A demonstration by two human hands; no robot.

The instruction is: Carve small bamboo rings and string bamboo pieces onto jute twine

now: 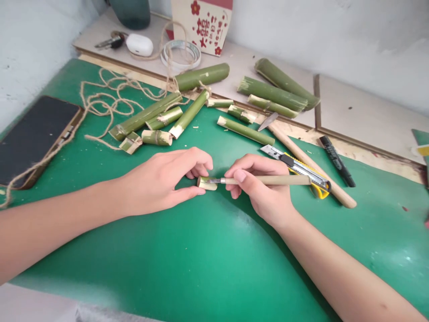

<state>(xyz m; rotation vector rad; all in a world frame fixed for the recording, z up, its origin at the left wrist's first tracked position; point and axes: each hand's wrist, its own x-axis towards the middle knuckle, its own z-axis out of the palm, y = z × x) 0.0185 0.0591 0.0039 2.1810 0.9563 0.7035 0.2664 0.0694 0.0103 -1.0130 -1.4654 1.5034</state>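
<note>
My left hand point(170, 179) is closed around the left end of a short bamboo piece point(208, 183), steadying it on the green mat point(201, 259). In my right hand point(261, 183) is a carving knife point(284, 180) with a slim light handle, gripped like a pen. Its narrow metal tip rests on the side of the bamboo piece, where the green skin looks partly pale. Just behind my right hand lies a yellow and black utility knife point(301, 170) with its blade out.
Several cut bamboo lengths point(248, 130) lie at the back. A wooden-handled knife point(311, 165) and a black marker point(337, 161) are at right. Loose twine point(110, 98) spreads by a phone point(36, 134) at left. Tape point(181, 56), earbud case point(140, 44) and keys point(112, 41) sit behind.
</note>
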